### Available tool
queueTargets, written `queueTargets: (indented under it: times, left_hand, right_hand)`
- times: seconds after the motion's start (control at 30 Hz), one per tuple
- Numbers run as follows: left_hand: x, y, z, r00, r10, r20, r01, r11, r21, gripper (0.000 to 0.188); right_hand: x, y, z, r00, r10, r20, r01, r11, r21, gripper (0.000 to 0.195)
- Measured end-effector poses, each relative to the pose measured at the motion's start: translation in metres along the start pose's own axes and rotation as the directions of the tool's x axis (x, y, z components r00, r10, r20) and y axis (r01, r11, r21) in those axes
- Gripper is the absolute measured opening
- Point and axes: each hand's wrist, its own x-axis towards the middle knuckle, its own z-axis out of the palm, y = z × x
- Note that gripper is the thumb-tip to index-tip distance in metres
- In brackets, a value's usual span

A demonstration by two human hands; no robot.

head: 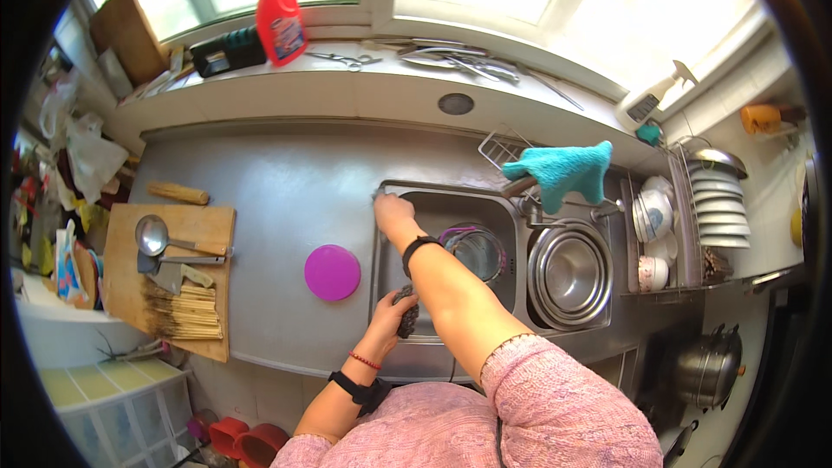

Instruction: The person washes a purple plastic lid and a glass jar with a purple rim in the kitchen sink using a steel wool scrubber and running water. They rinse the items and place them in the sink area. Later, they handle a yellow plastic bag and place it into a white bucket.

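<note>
My left hand [389, 315] grips a dark grey mesh scouring pad [407, 317] over the front left part of the sink basin [426, 208]. Stretched across to the far left corner of the sink rim, my right hand [394, 214] is curled around a small greyish thing [377, 194], too blurred to name. Inside the basin, right of my forearm, stands a clear round container [478, 253] with a purple handle. A round purple lid [332, 272] lies on the steel counter [273, 208] left of the sink.
Nested steel bowls [572, 273] fill the right basin. A turquoise cloth [562, 172] drapes over the faucet area. At left, a wooden board [221, 221] bears a ladle [151, 235], a cleaver [169, 276] and chopsticks [195, 315]. Dishes [715, 208] stand in a rack at right.
</note>
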Motion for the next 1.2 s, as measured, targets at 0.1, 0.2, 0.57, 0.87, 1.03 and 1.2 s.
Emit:
queueTargets:
  times: [0.1, 0.2, 0.57, 0.87, 1.03, 1.2]
  left_hand:
    - [-0.007, -0.006, -0.001, 0.999, -0.005, -0.040, 0.006, 1.000, 0.022, 0.021]
    - [0.000, -0.007, 0.020, 0.999, -0.034, 0.004, 0.034, 0.999, -0.014, 0.019]
    - [0.033, 0.034, 0.031, 0.982, -0.068, 0.174, 0.127, 0.926, -0.356, 0.021]
    - [0.029, 0.043, 0.048, 0.998, 0.053, 0.033, -0.046, 0.980, -0.195, 0.022]
    - [0.039, 0.022, 0.055, 0.983, 0.175, -0.048, -0.174, 0.985, 0.022, 0.027]
    - [0.029, 0.015, 0.083, 0.947, 0.305, -0.098, -0.292, 0.947, 0.134, 0.033]
  right_hand:
    - [-0.007, 0.042, -0.042, 0.988, 0.083, 0.129, -0.083, 0.997, -0.005, 0.022]
    - [-0.016, 0.123, -0.057, 0.958, 0.129, -0.257, -0.051, 0.955, 0.292, 0.016]
    - [-0.092, 0.225, -0.108, 0.931, 0.190, -0.310, 0.356, -0.657, 0.665, 0.025]
    - [-0.163, 0.277, -0.088, 0.848, 0.499, -0.180, 0.147, 0.105, 0.984, 0.031]
    - [-0.179, 0.314, -0.052, 0.677, 0.203, -0.708, -0.145, 0.979, 0.143, 0.021]
    - [-0.181, 0.329, -0.046, 0.806, 0.261, -0.532, -0.206, 0.965, 0.161, 0.018]
